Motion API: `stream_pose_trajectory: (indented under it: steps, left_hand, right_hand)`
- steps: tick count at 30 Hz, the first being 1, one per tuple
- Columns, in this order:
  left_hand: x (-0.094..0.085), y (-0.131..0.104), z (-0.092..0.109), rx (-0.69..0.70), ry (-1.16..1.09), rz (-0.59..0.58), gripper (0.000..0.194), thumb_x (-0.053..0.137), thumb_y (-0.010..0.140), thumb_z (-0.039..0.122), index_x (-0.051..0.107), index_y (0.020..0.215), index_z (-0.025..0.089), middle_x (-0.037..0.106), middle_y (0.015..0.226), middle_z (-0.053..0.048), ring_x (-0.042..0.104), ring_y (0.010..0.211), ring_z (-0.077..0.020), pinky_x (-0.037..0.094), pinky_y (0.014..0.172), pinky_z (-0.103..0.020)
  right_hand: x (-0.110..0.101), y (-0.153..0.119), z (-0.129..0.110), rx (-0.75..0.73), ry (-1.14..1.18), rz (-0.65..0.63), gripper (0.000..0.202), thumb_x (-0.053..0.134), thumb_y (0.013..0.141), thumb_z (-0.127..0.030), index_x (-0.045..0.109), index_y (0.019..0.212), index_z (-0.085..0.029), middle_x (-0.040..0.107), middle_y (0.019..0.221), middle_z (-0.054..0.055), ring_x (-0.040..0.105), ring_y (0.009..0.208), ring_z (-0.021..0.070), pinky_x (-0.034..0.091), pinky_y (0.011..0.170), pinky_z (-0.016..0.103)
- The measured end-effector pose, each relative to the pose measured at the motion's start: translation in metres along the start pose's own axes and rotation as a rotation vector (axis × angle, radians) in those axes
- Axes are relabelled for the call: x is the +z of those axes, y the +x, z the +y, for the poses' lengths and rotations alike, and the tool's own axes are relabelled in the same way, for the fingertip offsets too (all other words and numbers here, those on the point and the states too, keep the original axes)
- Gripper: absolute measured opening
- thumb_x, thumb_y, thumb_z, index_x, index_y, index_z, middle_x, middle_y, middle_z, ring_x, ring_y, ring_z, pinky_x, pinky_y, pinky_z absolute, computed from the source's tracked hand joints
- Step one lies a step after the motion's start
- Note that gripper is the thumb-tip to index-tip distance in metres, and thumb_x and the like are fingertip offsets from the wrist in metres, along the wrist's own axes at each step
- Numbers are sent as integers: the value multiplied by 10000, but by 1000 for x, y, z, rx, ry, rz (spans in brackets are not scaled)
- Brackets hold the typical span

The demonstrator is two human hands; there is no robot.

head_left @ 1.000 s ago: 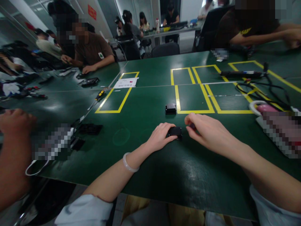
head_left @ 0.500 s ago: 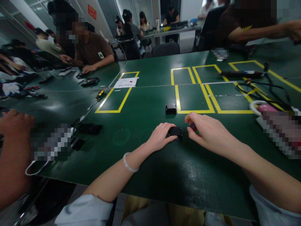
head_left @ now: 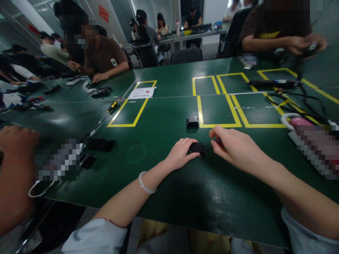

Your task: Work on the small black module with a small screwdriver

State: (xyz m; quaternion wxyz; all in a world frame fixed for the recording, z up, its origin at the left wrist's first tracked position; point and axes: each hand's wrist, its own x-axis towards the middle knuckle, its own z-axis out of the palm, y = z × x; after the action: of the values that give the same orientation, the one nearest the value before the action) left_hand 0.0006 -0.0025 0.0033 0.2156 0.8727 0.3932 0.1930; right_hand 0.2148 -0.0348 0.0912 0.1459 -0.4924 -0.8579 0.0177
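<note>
At the far left, part of the green tabletop (head_left: 169,190) is being overhung by a co-worker's forearm (head_left: 17,176), and flat black parts (head_left: 102,145) and a yellow-and-black screwdriver (head_left: 112,107) are being left untouched. Nearer the middle, one end of a small black rectangular case (head_left: 198,149) is being gripped by the left hand (head_left: 180,153), fingers over the far side and thumb along the near side. The case is being supported by the tabletop, while a second black case (head_left: 192,122) is being left free just beyond it. To the right, a small dark piece (head_left: 218,141) is being pinched in the curled fingers of the right hand (head_left: 233,146), apart from the held case; its exact shape is being hidden by the fingers. Farther right, a corded black tool (head_left: 272,83) is being left lying across the yellow tape. For good handling, a light, even hold is probably being called for on the smooth case, since sliding or twisting is being risked by a one-ended grip; a secure pinch is likewise being needed, as so small a piece could easily be dropped.
</note>
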Motion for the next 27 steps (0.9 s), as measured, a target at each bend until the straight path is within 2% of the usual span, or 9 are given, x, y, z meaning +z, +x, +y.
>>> stream_pose_trajectory:
  steps: [3, 7, 14, 17, 23, 27]
  left_hand:
    - [0, 0, 0, -4, 1, 3, 357, 545, 904, 416, 500, 1191, 207, 570, 1139, -71, 513, 1032, -241, 425, 907, -380]
    - [1, 0, -1, -11, 4, -2, 372, 546, 902, 425, 495, 1200, 208, 572, 1132, -72, 512, 1028, -243, 425, 903, -384]
    - [1, 0, -1, -11, -3, -1, 369, 544, 903, 424, 496, 1199, 208, 567, 1147, -70, 511, 1040, -242, 425, 907, -385]
    - [1, 0, 0, -15, -3, -2, 368, 543, 903, 424, 499, 1199, 210, 567, 1150, -70, 511, 1040, -241, 425, 911, -387]
    - [1, 0, -1, -7, 3, 0, 377, 563, 894, 417, 500, 1192, 197, 570, 1130, -67, 508, 1029, -234, 426, 910, -379]
    - [2, 0, -1, -4, 1, 1, 368, 552, 902, 415, 497, 1193, 196, 567, 1136, -70, 508, 1029, -236, 425, 904, -377]
  right_hand:
    - [-1, 0, -1, -9, -12, -10, 80, 437, 908, -289, 451, 910, -211, 596, 759, 7, 551, 666, 162, 348, 601, 267]
    - [-2, 1, -2, -20, -36, 1, 188, 434, 926, -374, 463, 835, -212, 593, 731, 14, 545, 669, 169, 342, 600, 275]
    - [-1, 1, -1, -25, 31, -18, 65, 416, 904, -235, 454, 941, -198, 604, 793, 28, 552, 674, 161, 355, 600, 272]
    - [-1, 0, -2, -16, 46, -11, 77, 428, 902, -252, 450, 952, -198, 602, 799, 25, 554, 684, 162, 359, 606, 272]
    - [-2, 2, -3, -36, 0, -15, 195, 416, 937, -370, 461, 834, -211, 591, 740, 17, 553, 690, 175, 351, 621, 280]
    - [0, 1, -2, -29, 20, -8, 90, 418, 921, -268, 465, 877, -204, 595, 760, 21, 539, 670, 162, 345, 602, 270]
